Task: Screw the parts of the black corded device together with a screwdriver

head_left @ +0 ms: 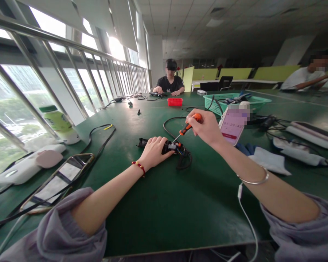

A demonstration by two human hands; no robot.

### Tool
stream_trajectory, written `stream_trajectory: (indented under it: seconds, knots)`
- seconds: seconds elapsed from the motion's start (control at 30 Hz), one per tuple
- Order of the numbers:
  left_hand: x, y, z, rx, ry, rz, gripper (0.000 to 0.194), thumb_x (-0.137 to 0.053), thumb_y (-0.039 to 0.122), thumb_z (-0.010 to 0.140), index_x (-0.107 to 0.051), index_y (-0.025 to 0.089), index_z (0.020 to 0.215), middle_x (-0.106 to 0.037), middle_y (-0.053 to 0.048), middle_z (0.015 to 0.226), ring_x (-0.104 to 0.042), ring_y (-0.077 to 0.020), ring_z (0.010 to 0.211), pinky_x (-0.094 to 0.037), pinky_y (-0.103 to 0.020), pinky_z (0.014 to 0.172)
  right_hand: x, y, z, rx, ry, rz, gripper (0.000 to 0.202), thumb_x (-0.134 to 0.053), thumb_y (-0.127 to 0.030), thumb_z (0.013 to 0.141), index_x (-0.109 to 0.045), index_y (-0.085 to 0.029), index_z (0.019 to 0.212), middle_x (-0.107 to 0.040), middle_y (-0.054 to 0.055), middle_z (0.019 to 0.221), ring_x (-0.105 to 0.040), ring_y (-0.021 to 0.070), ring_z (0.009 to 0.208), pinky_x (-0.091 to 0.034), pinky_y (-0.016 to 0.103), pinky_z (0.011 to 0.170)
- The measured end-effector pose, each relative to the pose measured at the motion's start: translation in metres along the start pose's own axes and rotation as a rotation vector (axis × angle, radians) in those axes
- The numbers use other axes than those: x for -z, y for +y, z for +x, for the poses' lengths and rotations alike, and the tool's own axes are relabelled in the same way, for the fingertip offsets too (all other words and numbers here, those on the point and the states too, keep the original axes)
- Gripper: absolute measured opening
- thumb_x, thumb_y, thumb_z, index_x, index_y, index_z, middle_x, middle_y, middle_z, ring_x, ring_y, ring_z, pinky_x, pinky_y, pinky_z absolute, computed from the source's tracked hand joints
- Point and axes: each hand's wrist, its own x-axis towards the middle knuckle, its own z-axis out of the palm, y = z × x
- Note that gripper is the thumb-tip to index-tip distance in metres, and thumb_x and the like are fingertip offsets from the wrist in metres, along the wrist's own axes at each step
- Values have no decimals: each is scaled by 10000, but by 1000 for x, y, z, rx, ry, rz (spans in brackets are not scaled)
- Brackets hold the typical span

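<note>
A black elongated device [168, 147] lies on the green table in front of me, with coloured wires, a grey part and a small orange part exposed at its right end. My left hand [153, 150] is wrapped over its middle and presses it to the table, hiding part of it. In my right hand [206, 123] is a screwdriver [186, 128] with an orange and black handle, gripped from above. Its shaft slants down left, and the tip meets the exposed end of the device. A black cable [190, 160] curls beside that end.
Phones [231, 125] [60, 178] stand or lie on both sides. A green basket [213, 103] with tools and a red tray [175, 102] are farther back. At left are a bottle [58, 123] and a white device [27, 165]. A person [170, 82] sits opposite.
</note>
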Motion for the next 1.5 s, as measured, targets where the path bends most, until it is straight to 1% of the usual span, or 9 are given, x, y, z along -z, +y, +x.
stream_trajectory:
  seconds: [0.23, 0.3, 0.47, 0.77, 1.0, 1.27, 1.33, 1.47, 1.5]
  knots:
    - [1, 2, 0, -4, -9, 75, 450, -439, 567, 843, -512, 163, 1027, -580, -85, 920, -521, -251, 879, -391, -369, 787, 0, -3, -2, -19, -76, -7, 201, -495, -282, 779, -560, -167, 629, -398, -60, 435, -376, 77, 388, -303, 230, 465]
    - [1, 2, 0, 2, -20, 89, 466, -430, 574, 844, -514, 157, 1035, -585, -91, 930, -524, -254, 881, -390, -371, 790, 0, -4, -3, -2, -60, -11, 190, -504, -268, 764, -555, -168, 611, -400, -56, 447, -377, 78, 404, -295, 229, 463]
    - [1, 3, 1, -1, -37, 106, 493, -400, 590, 850, -522, 154, 1045, -596, -100, 976, -530, -259, 917, -383, -377, 822, 1, -6, -3, 36, 41, 36, 176, -509, -277, 764, -546, -175, 625, -431, -40, 495, -396, 88, 436, -299, 231, 463]
    - [0, 2, 0, -3, -24, 66, 492, -410, 588, 848, -521, 160, 1063, -606, -89, 978, -533, -253, 924, -372, -380, 840, 0, -4, -4, 33, -12, 0, 167, -501, -264, 761, -549, -177, 627, -443, -35, 499, -410, 97, 454, -307, 240, 485]
    - [0, 1, 0, -7, -26, 70, 490, -413, 584, 849, -524, 154, 1056, -607, -92, 977, -537, -256, 916, -375, -382, 831, 4, -10, -3, 33, 9, 10, 173, -493, -275, 758, -530, -180, 618, -446, -33, 504, -406, 97, 452, -311, 246, 487]
    - [2, 2, 1, -3, -29, 67, 480, -426, 575, 847, -525, 153, 1054, -609, -90, 968, -539, -257, 913, -376, -383, 833, 0, -6, -6, 36, 5, -39, 168, -489, -273, 767, -540, -181, 636, -448, -28, 517, -416, 105, 485, -306, 240, 500]
    - [2, 2, 1, -2, -29, 67, 482, -421, 578, 847, -526, 155, 1052, -609, -90, 971, -540, -257, 915, -376, -383, 833, -1, -6, -6, 39, 11, -66, 188, -490, -295, 781, -543, -182, 640, -439, -29, 512, -410, 105, 486, -293, 242, 501]
    - [1, 2, 1, 0, -31, 66, 482, -415, 581, 847, -529, 159, 1050, -610, -93, 977, -540, -256, 919, -375, -385, 836, -1, -8, -6, 37, 28, -137, 313, -490, -413, 813, -519, -185, 600, -408, -34, 501, -377, 98, 481, -281, 248, 509]
    - [0, 2, 1, 1, -30, 68, 479, -416, 580, 847, -530, 160, 1048, -610, -92, 974, -540, -257, 919, -374, -385, 837, -1, -9, -6, 41, 27, -146, 317, -496, -413, 809, -518, -184, 591, -418, -32, 507, -374, 96, 485, -286, 248, 514]
